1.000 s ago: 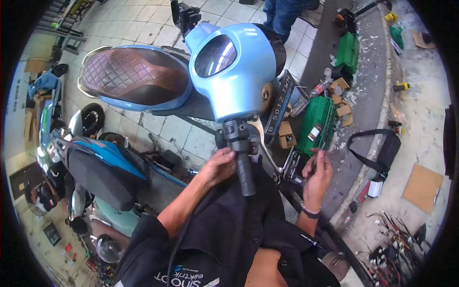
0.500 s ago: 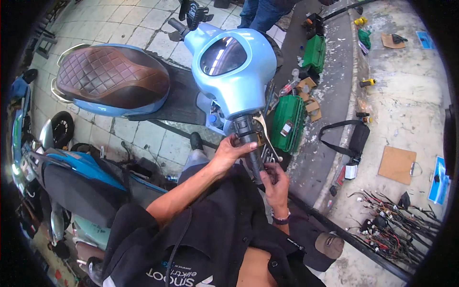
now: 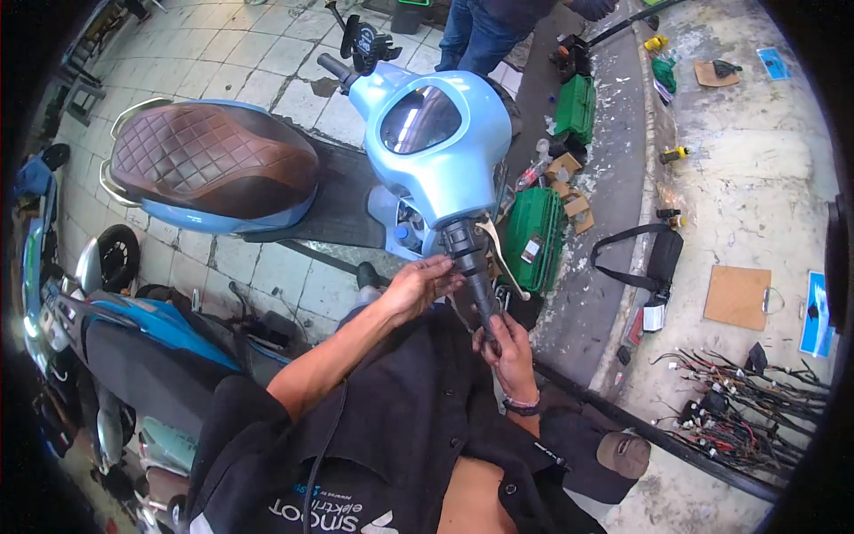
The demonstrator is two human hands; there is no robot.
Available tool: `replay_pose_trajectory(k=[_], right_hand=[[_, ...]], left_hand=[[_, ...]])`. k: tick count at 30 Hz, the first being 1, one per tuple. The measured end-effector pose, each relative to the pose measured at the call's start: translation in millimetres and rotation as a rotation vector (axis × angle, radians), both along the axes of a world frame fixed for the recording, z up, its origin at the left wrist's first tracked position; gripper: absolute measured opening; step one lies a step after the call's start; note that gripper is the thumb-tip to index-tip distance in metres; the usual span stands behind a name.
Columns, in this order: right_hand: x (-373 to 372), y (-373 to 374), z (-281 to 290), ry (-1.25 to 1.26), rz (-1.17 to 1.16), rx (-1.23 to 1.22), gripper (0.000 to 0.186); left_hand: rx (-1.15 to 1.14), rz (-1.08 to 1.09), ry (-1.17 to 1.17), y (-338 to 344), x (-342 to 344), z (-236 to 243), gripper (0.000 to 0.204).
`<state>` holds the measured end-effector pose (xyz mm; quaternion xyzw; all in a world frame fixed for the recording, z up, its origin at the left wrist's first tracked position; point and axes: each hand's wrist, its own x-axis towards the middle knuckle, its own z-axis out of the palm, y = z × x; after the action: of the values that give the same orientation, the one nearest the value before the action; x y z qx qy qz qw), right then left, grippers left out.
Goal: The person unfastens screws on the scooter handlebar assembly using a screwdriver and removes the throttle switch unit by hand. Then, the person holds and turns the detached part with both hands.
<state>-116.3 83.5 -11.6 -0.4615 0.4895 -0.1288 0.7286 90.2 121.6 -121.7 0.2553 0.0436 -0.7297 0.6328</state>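
Observation:
A light-blue scooter fairing with a dark oval display fills the centre, its near handlebar grip pointing toward me. A pale brake lever runs beside it. My left hand is at the left of the black switch housing, fingers curled in a pinch; what is between them is too small to tell. My right hand is closed around the end of the grip. The quilted brown seat lies to the left.
Another person's jeans show at the top. Parked scooters crowd the left. Along the right are green toolboxes, cartons, a black shoulder bag, a clipboard and bundled wires.
My right hand came from beside the lever onto the grip's end. My left thumb has slid off the grip top toward the housing's left. The view has also shifted slightly.

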Motion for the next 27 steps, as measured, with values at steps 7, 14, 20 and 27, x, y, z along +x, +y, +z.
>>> replay_pose_trajectory(k=[7,14,20,27], right_hand=[[8,0,10,0.067,-0.019,-0.021,0.033],[18,12,9,0.344,0.031,-0.629,0.036],[15,9,4,0.318,-0.003,-0.629,0.039],[-12,6,-1,-0.007,-0.111,-0.065,0.039]], left_hand=[[0.016,-0.013,0.037,-1,1,-4,0.019],[0.029,-0.098,-0.21,8,10,22,0.03],[0.041,-0.179,-0.491,0,13,47,0.032],[0.266,-0.203,-0.575,-12,4,74,0.043]])
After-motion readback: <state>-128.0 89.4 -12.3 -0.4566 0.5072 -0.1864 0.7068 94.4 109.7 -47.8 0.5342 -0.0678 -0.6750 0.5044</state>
